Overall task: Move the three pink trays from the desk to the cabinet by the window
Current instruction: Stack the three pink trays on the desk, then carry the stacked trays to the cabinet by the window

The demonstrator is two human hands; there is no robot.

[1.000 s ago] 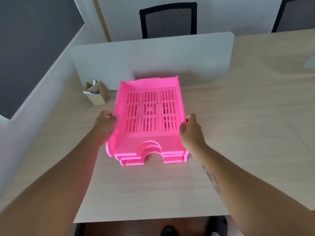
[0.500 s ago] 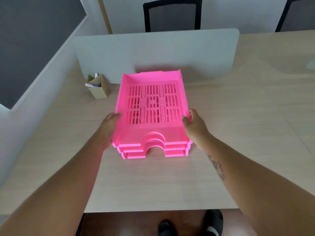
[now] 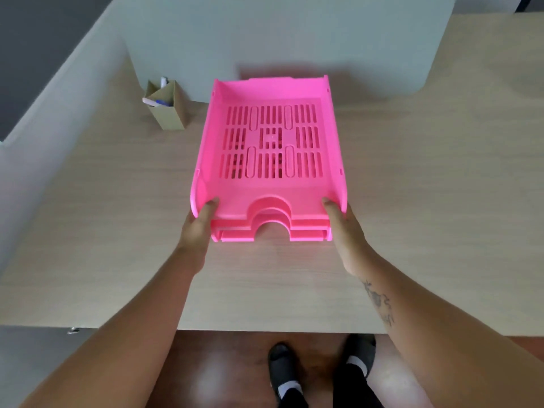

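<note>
Three pink slotted trays [image 3: 270,92] sit nested in one stack on the light wooden desk [image 3: 412,187], straight ahead of me. My left hand [image 3: 197,228] grips the stack's near left corner, thumb inside the top tray. My right hand [image 3: 343,228] grips the near right corner the same way. The lower two trays show only as front lips under the top one. The cabinet by the window is out of view.
A small cardboard pen holder [image 3: 166,108] with pens stands left of the stack. A pale divider panel [image 3: 294,36] runs behind the trays. The desk's near edge is close to me, with my shoes [image 3: 321,372] on the brown floor below.
Both hands slid from the stack's sides toward me to its near corners. My view moved closer and tilted down; the chairs behind the divider left the frame.
</note>
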